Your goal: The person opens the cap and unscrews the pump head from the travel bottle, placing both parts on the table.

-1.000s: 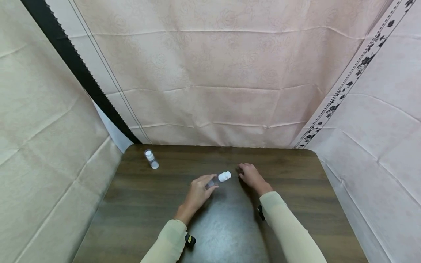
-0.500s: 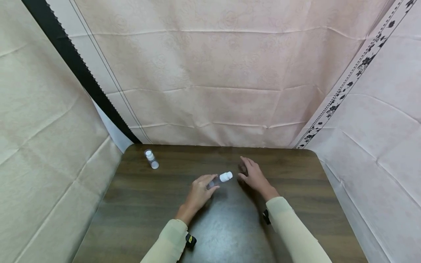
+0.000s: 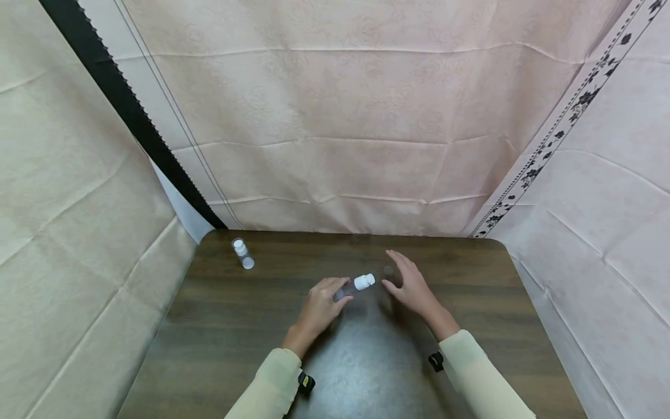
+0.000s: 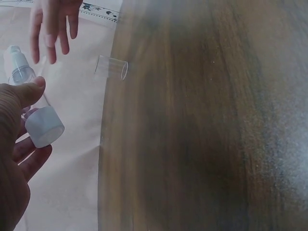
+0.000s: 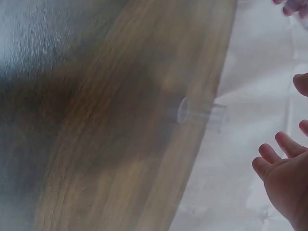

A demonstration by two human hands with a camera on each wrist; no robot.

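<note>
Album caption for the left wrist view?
Left hand holding a clear, white-topped bottle; right hand open; transparent hollow cylinder nearby.

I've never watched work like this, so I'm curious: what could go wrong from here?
The small, clear, cylindrical bottle with a white top could slip, since the left hand holds it tilted above the brown, wood-grained table. The small, clear, seemingly plastic cylinder might be knocked over by the right hand, which is near but not gripping it.
</note>
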